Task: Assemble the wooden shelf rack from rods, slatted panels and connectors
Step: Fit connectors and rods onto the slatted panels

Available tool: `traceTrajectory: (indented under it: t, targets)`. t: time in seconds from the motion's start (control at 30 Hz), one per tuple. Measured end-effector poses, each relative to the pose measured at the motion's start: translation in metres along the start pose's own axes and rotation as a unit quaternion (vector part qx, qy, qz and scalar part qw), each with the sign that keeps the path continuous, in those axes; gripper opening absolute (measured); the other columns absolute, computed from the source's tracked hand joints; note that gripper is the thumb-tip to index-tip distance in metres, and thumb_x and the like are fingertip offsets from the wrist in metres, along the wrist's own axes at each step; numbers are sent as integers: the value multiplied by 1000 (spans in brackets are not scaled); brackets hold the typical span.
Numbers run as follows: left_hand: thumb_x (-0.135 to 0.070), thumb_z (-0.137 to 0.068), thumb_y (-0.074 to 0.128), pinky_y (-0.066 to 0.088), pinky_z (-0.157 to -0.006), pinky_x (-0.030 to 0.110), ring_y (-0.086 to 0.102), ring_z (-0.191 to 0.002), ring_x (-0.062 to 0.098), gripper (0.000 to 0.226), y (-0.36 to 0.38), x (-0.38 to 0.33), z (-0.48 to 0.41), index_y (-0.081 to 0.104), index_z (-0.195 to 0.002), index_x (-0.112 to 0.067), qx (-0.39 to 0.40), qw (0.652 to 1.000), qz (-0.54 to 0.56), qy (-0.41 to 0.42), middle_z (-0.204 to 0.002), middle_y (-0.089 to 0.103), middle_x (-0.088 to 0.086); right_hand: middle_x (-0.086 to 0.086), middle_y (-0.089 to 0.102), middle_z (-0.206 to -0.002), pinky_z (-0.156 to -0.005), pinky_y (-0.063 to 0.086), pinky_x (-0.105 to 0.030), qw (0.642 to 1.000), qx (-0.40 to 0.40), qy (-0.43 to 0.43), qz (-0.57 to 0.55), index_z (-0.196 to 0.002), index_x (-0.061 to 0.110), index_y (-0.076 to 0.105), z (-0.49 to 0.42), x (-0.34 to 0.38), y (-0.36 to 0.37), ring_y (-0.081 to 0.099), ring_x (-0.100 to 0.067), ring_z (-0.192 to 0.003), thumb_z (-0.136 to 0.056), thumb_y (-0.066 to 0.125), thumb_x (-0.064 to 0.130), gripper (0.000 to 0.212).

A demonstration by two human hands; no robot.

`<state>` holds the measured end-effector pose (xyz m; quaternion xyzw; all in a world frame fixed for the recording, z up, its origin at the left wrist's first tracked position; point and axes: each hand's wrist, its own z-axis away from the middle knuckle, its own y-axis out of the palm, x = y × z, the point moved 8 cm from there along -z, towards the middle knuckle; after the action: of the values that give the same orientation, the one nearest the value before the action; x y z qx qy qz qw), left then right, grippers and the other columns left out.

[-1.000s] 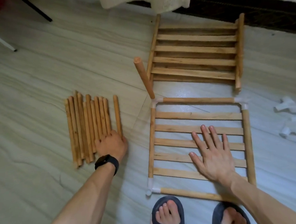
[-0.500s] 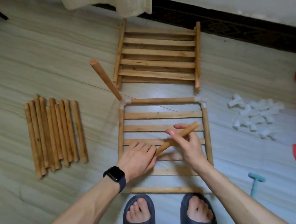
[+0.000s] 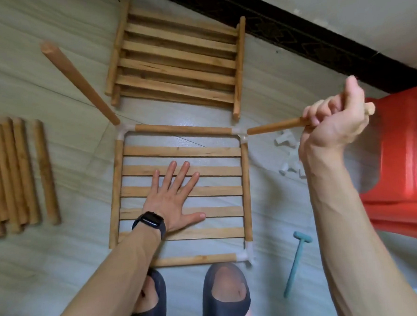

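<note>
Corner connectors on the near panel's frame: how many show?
3. One at the far-left corner with a rod standing in it, one at the far-right corner where the right hand aims its rod, one near-right. The near-left corner is behind the left forearm.

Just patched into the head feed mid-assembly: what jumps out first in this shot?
The right hand, raised at right, grips a wooden rod whose tip points at the framed slatted panel's far-right corner connector. The left hand lies flat on the panel's slats at centre. Another rod already stands up from the far-left corner.
</note>
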<state>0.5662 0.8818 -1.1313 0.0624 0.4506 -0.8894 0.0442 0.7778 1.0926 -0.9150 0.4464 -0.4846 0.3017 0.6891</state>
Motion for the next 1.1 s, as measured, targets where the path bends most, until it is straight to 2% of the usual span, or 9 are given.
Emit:
traceTrajectory:
  t: [0.27,0.4,0.5,0.63,0.77,0.87,0.93,1.0,1.1]
  targets:
    - [-94,-77,14,-22,-115,62,-48,-138,30,105,-1,-6,-3,-39,-146,-36,27,1000,0,-7,-146,-55,-1,2,23,-49,-47,27,-31,990,88,-46,103,-38,25,35,-13,-20,35,27,-18,-40,-86,56,17,53]
    - [-94,-77,14,-21,-115,62,-48,-137,31,105,-1,-5,-2,-40,-146,-35,37,999,-7,-12,-146,-55,0,-12,33,-41,-51,33,-49,943,197,-95,251,-42,11,39,-5,-31,66,36,-44,-47,-81,60,26,48]
    - [-95,-77,13,-20,-115,63,-48,-137,32,106,-2,-7,-3,-40,-146,-34,42,999,-12,-12,-146,-55,1,-30,30,-50,-54,32,-53,945,175,-97,260,-51,-8,34,-10,-39,70,33,-47,-53,-73,59,33,54]
    - [-95,-76,13,-20,-115,63,-49,-136,32,106,1,-9,1,-39,-146,-34,62,998,-19,-16,-143,-57,1,-32,32,-51,-53,33,-53,944,150,-90,280,-53,-11,35,-16,-40,65,35,-47,-52,-70,58,36,54]
    - [-95,-76,12,-19,-115,64,-51,-134,32,107,-2,-9,-2,-39,-147,-34,55,998,-21,-21,-141,-59,2,-16,27,-54,-54,27,-40,943,114,-114,292,-52,0,30,-5,-40,62,27,-26,-55,-79,59,24,47]
    - [-95,-76,13,-19,-114,64,-50,-135,33,107,-2,-13,-4,-38,-147,-34,46,999,-17,-16,-143,-57,2,-5,47,-63,-64,41,-35,937,84,-52,334,-66,5,48,0,-70,35,47,-17,-62,-91,58,31,37]
    - [-95,-76,15,-20,-114,64,-49,-136,33,107,-1,-15,-4,-38,-147,-35,41,999,-14,-11,-143,-57,2,3,63,-96,-91,43,-30,888,121,-26,442,-106,12,59,19,-106,5,57,-11,-93,-100,52,30,20]
    - [-95,-77,16,-22,-112,63,-49,-136,32,107,0,-13,-5,-39,-146,-35,28,999,-10,-13,-144,-57,1,-5,45,-150,-119,21,-29,804,217,-34,552,-149,7,35,57,-149,-23,35,-19,-141,-104,41,31,52]
    - [-95,-77,18,-24,-112,63,-50,-136,32,108,-1,-10,-6,-40,-145,-35,24,1000,-7,-15,-146,-56,1,-6,7,-168,-124,-5,-44,605,325,-129,715,-160,15,14,121,-194,-58,-1,-22,-155,-106,28,36,60]
